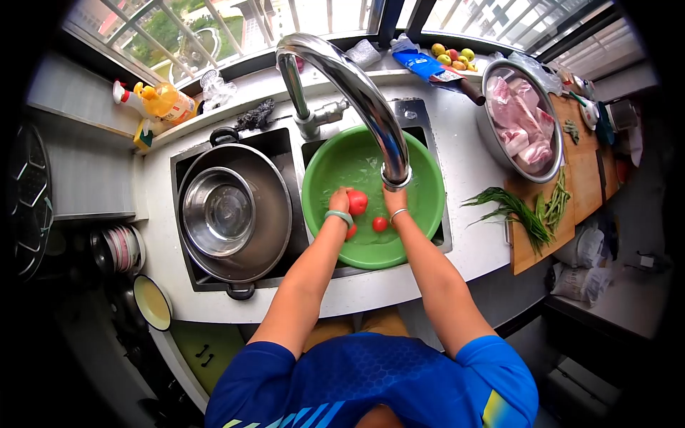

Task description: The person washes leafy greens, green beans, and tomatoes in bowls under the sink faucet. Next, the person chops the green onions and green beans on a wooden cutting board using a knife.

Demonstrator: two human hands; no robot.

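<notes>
A green basin point(417, 239) with water in it sits in the right sink under the curved chrome faucet point(367, 100). My left hand point(341, 200), inside the basin, is closed around a large red tomato point(357, 202). Just below that hand a smaller tomato point(350, 231) is partly covered by my wrist. Another small tomato point(379, 225) lies in the water between my two wrists. My right hand point(394, 198) is under the faucet's spout, which hides its fingers; whether it holds anything cannot be seen.
In the left sink, a steel bowl point(218, 212) rests inside a large pan point(275, 214). To the right stand a metal bowl of raw meat point(524, 125) and a cutting board point(524, 250) with green vegetables point(524, 215). Bottles point(168, 102) stand at the back left.
</notes>
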